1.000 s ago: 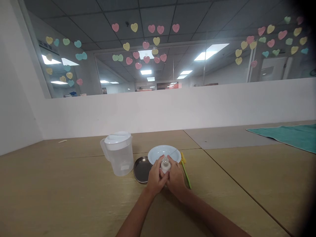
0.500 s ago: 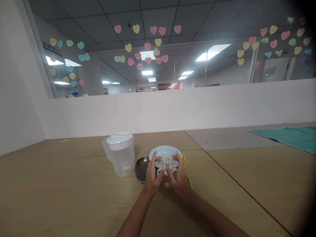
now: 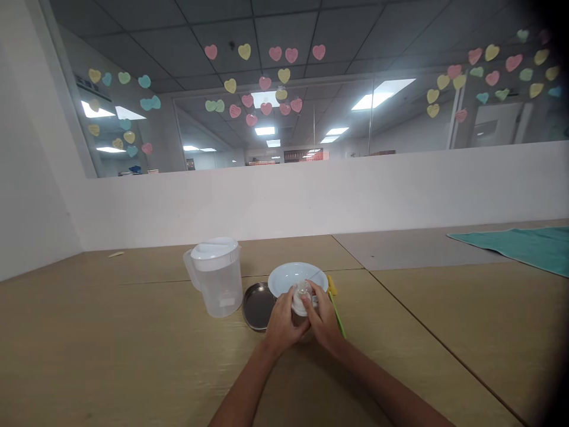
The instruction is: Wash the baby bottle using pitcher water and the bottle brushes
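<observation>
A baby bottle (image 3: 301, 304) with a clear domed cap, a white collar and side handles stands upright between my hands. My left hand (image 3: 283, 323) is closed around its left side. From the right, my right hand (image 3: 326, 318) wraps it, with the thumb up by the cap and collar. My hands hide most of the lower bottle. Right behind it lies a pale, shallow bowl (image 3: 284, 274). A dark metal dish (image 3: 256, 307) is just left of my left hand. Beyond my right hand lies a thin green stick (image 3: 339, 317) with a yellow piece (image 3: 332, 286) at its far end.
A clear plastic pitcher (image 3: 222, 284) with a white lid stands left of the metal dish. The teal cloth (image 3: 528, 246) lies at the far right of the table (image 3: 133, 356). A low white wall (image 3: 267, 204) with a window above borders the back.
Both hands have moved inward and closed on the bottle; half a second ago their fingers were spread around it. The pitcher, bowl and dish stay put.
</observation>
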Action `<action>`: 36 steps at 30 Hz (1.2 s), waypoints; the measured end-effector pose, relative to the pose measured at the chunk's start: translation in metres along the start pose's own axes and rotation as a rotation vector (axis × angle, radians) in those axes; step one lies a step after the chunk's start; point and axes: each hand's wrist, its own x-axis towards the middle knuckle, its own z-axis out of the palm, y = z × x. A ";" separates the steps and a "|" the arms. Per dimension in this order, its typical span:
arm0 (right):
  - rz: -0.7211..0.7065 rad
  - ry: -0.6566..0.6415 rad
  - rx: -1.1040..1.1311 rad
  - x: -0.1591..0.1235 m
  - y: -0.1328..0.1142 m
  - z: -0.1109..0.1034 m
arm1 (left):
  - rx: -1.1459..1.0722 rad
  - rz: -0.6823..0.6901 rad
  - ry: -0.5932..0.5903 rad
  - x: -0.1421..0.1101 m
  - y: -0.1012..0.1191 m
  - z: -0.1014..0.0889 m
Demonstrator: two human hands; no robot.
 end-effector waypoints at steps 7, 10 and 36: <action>0.033 -0.011 0.101 0.000 -0.004 0.000 | 0.026 0.000 -0.018 0.000 0.000 -0.004; 0.052 0.007 0.161 0.001 -0.005 0.001 | 0.028 0.016 -0.017 0.000 0.001 -0.003; -0.361 0.273 -0.132 -0.003 0.008 -0.009 | 0.102 0.149 -0.018 0.004 0.011 -0.009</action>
